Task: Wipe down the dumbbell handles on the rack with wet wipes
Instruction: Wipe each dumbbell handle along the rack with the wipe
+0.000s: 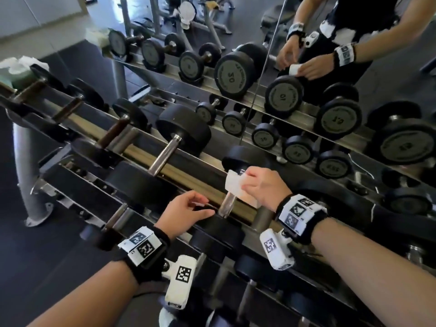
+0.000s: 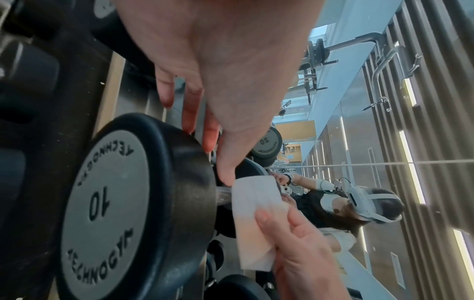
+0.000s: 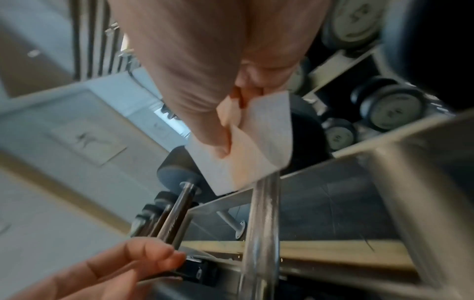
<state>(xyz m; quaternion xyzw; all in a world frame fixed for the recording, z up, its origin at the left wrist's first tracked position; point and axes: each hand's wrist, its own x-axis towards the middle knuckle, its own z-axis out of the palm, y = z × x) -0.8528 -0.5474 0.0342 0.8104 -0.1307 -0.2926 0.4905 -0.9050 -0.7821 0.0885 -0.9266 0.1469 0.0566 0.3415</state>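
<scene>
1. While right hand [image 1: 262, 185] pinches the folded white wet wipe [image 1: 238, 187] on the chrome dumbbell handle [image 1: 227, 204] mid-rack, left hand [image 1: 186, 211] hovers relaxed, holding nothing. Handles further left: can't tell if wiped.
2. Left wrist: wipe beside the black "10" dumbbell head [image 2: 133, 203].
3. Right wrist: wipe at the handle's far end; likely mid-stroke.

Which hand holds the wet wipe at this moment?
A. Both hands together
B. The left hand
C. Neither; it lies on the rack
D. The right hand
D. The right hand pinches the wet wipe by the dumbbell handle, while the left hand holds nothing.
</scene>
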